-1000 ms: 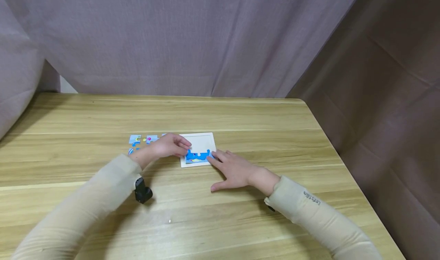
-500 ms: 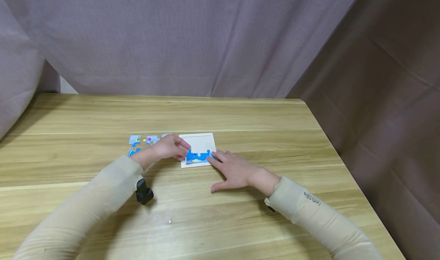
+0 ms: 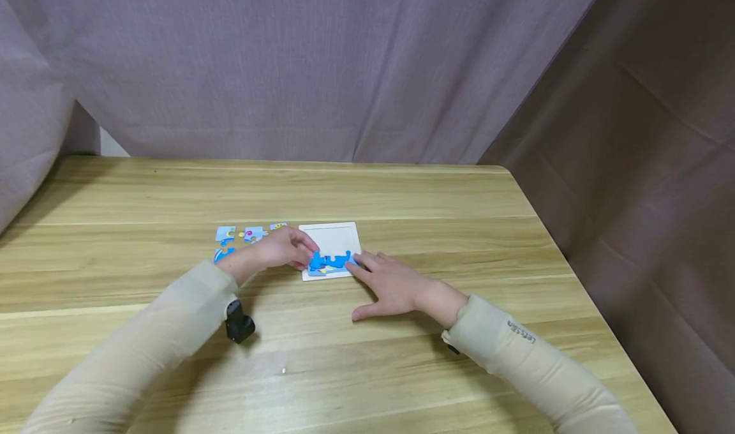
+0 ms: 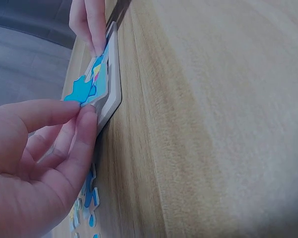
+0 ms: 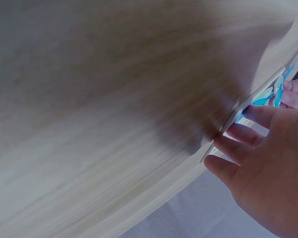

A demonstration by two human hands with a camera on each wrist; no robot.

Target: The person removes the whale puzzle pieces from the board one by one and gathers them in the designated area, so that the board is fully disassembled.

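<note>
My left hand (image 3: 278,247) pinches a blue jigsaw piece (image 4: 80,90) between thumb and fingers. In the left wrist view this piece stands out at a tilt, over the lower left corner of a white puzzle tray (image 3: 330,235). More blue jigsaw pieces (image 3: 340,261) lie along the tray's near side, to the right of the held one. My right hand (image 3: 396,284) is spread, its fingertips resting on the tray's right edge and the pieces there; the thumb points away toward the near side. The upper part of the tray shows bare white board.
Several loose jigsaw pieces (image 3: 226,233) lie left of the tray on the wooden table (image 3: 402,370), partly hidden behind my left hand and forearm. A black wrist camera (image 3: 238,322) hangs at my left cuff. A grey curtain (image 3: 275,70) stands behind the table.
The left piece of the near row has come up and shifted slightly toward the near left in my left hand, now overlapping its neighbour. My right hand has stayed put.
</note>
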